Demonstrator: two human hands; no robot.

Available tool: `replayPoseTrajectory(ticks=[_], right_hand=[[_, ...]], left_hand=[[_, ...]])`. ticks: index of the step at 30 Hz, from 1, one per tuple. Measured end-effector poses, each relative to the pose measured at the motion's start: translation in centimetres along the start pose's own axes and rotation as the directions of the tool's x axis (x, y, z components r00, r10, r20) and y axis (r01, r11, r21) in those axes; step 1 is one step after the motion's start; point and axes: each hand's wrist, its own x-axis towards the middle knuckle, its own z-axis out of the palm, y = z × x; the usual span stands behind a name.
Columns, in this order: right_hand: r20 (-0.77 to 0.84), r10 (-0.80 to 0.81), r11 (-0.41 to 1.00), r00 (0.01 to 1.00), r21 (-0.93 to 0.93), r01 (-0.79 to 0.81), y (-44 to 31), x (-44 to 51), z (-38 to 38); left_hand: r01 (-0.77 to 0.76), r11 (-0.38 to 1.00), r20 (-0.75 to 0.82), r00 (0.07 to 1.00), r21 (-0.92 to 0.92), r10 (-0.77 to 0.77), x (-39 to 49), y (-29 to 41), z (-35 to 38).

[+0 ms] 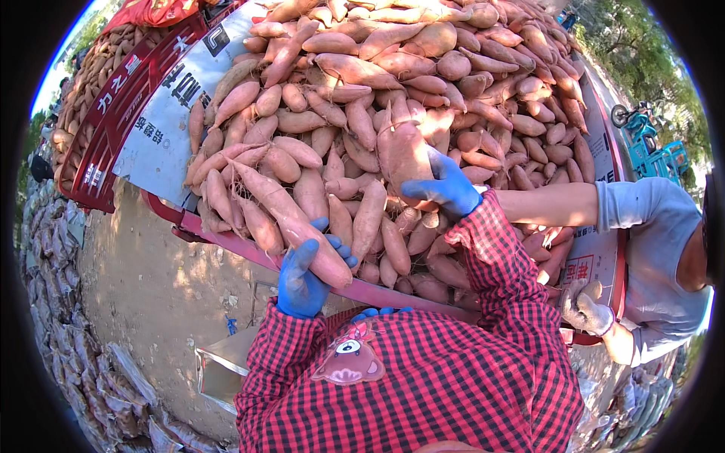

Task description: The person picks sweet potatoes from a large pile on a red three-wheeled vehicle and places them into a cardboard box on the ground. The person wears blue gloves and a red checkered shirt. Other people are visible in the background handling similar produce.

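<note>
My left hand (306,280), in a blue-coated work glove, grips the thick lower end of a long sweet potato (291,218). Its thin tip points up and left over the pile. Further right, my right hand (444,184), gloved the same way, is closed around the lower end of a large, broad sweet potato (403,153). Under and beyond both hands rises a heap of loose pink sweet potatoes (357,122), several with thin roots. The heap lies in a cargo bed with a red-pink metal edge (413,300) close to my body.
At the right, a co-worker's gloved hand (589,308) is near the bed's printed side panel (589,266); their other arm reaches into the heap. A cardboard box (224,362) stands on the ground below left. Filled sacks (68,317) line the far left. A teal cargo tricycle (651,147) is parked beyond.
</note>
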Motion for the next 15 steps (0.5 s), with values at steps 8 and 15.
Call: replayPoseTrajectory(ticks=[8,15], right_hand=[[0.432,-0.234,0.253,0.871,0.892,-0.374,2.1,2.3,6.9],[0.364,-0.097,0.953,0.926,-0.235,0.192,0.3,-0.4,20.9]], left_hand=[[-0.197,0.978,0.201,0.957,-0.070,0.208,-3.3,2.1,0.6],[-0.392,0.910,0.001,0.918,0.135,0.396,-12.5,4.8,-6.2]])
